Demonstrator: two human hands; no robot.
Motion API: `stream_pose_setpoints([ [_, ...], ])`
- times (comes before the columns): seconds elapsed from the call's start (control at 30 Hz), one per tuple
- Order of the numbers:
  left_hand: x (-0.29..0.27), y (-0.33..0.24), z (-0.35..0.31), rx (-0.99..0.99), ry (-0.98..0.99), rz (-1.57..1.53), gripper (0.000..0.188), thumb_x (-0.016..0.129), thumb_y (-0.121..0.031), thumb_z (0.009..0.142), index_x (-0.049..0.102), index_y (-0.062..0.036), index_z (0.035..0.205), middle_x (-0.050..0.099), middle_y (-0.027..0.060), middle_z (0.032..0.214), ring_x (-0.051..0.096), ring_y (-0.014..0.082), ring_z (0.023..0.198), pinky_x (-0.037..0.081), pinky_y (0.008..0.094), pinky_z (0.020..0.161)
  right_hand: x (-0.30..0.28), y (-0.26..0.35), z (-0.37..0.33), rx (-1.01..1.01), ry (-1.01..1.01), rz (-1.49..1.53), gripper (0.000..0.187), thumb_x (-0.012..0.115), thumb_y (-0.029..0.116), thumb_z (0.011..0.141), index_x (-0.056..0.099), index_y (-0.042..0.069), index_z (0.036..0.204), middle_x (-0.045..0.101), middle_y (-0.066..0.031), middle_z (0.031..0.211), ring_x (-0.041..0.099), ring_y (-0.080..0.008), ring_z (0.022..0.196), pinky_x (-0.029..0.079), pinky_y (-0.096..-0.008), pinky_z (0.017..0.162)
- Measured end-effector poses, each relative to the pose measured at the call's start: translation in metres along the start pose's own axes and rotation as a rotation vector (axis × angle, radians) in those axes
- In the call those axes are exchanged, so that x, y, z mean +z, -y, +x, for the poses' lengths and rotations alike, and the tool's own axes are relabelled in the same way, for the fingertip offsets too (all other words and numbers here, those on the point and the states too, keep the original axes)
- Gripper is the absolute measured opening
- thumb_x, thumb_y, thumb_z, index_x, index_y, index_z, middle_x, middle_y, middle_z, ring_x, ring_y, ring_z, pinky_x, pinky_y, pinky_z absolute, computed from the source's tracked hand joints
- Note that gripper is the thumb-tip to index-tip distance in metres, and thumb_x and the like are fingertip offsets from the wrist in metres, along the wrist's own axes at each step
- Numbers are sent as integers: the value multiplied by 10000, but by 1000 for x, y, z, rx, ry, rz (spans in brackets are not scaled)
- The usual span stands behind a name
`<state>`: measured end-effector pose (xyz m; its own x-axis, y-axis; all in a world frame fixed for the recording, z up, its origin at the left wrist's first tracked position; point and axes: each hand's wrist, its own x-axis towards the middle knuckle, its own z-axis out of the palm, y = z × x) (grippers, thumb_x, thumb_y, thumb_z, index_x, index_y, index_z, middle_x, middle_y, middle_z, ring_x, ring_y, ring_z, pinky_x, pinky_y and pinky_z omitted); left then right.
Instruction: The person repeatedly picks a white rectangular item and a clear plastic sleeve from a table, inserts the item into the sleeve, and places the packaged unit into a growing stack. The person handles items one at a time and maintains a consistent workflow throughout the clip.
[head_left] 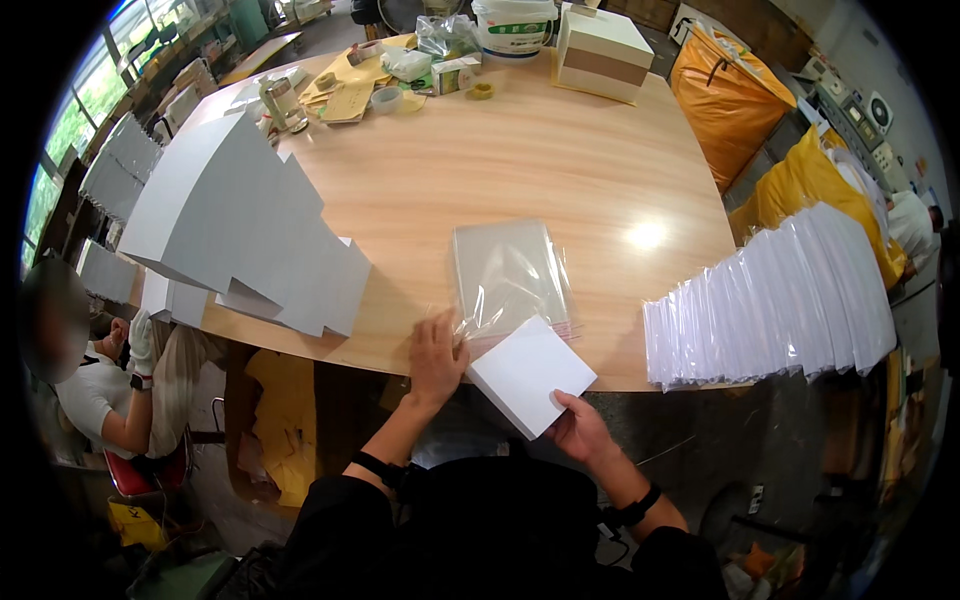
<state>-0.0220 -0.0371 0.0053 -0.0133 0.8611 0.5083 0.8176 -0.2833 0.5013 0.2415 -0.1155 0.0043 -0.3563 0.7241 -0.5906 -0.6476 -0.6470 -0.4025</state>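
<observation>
My right hand [583, 430] grips a flat white box [533, 374] by its lower right corner, thumb on top. The box is tilted over the table's front edge and overlaps the lower end of a stack of clear plastic bags [505, 270]. My left hand [437, 357] is at the stack's lower left corner with its fingers stretched forward and apart. Whether its fingertips touch a bag I cannot tell.
Tall stacks of white boxes [230, 220] stand left, and a long row of bagged white boxes [770, 300] right. At the back are a white bucket [515, 28], a larger box [603, 55] and tape rolls [482, 91]. A gloved co-worker [115, 390] sits left.
</observation>
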Motion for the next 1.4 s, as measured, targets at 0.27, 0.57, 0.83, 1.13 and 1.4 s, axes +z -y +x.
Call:
stream_pose_setpoints([
  [0.27,-11,0,9,-734,501,-660,229,668,-202,937,692,22,896,663,156,725,681,271,693,532,356,621,-3,-7,6,-15,64,69,386,545,147,1000,475,69,1372,623,-96,1271,645,-245,1120,569,-433,931],
  [0.57,-9,-16,-10,-276,271,-338,186,623,-93,915,675,-7,1071,737,130,846,726,200,785,551,344,686,17,-8,2,-220,-11,31,409,552,68,993,450,82,1388,571,-80,1315,598,-238,1191,547,-454,972],
  [0.83,-8,-6,-1,-803,585,-1061,197,595,-103,923,681,-3,1070,696,41,873,663,120,775,540,270,734,12,-9,-2,-254,49,28,406,539,71,1010,436,83,1402,561,-70,1328,584,-232,1208,540,-448,983],
  [1.13,-10,-2,1,-836,811,-1129,214,568,-124,945,698,-28,1085,709,43,964,679,120,905,534,274,804,16,-11,-8,-288,28,4,398,548,67,1007,450,84,1392,565,-66,1324,591,-223,1198,548,-436,975],
  [1.4,-17,-22,9,-904,860,-1707,390,613,-206,969,557,-18,1306,641,93,1224,613,189,1133,507,357,969,14,-11,-8,-275,65,38,397,491,94,1038,413,127,1427,535,-64,1369,561,-231,1245,515,-450,1023],
])
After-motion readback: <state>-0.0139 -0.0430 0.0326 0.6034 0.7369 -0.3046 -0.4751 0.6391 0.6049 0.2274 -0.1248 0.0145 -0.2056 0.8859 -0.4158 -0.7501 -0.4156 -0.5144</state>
